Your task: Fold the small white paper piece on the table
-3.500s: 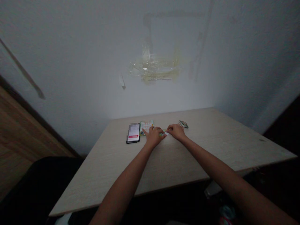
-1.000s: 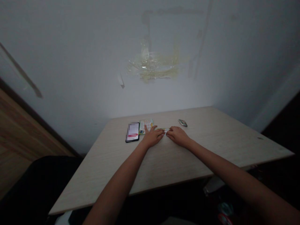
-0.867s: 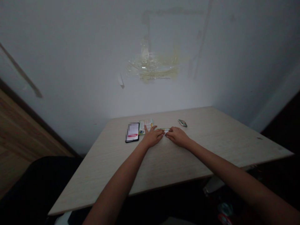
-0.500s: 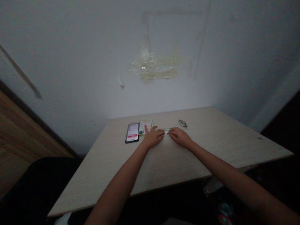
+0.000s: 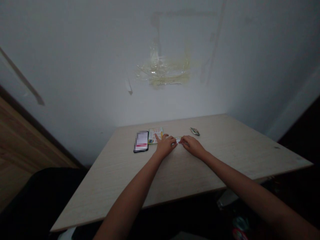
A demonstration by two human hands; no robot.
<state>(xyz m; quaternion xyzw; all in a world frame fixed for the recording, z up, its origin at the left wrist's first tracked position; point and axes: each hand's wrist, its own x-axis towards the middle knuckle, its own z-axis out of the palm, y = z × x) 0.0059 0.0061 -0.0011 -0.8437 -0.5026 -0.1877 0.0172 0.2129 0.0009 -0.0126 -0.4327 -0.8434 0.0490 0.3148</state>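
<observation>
A small white paper piece (image 5: pixel 178 140) with a yellow-green edge lies on the table between my hands, its sides hidden by my fingers. My left hand (image 5: pixel 166 146) has thumb and forefinger closed at its left side, while the outer fingers spread toward a printed leaflet (image 5: pixel 153 132). From the right, my right hand (image 5: pixel 192 146) pinches the same piece, fingers bent together. The fingertips of the two hands are close but apart. Left of the leaflet lies a phone (image 5: pixel 141 141) with its screen lit and partly blurred out.
A small folded, patterned packet (image 5: pixel 195 131) lies beyond my right hand. The pale wooden table (image 5: pixel 120 180) meets a wall (image 5: pixel 100 66) with old clear tape (image 5: pixel 165 75) on it. A dark seat-like shape (image 5: pixel 50 190) is at the left.
My left hand has shifted slightly right, its fingers nearer my right hand. My right hand stays almost in place at the paper piece. The phone, leaflet and packet have not moved.
</observation>
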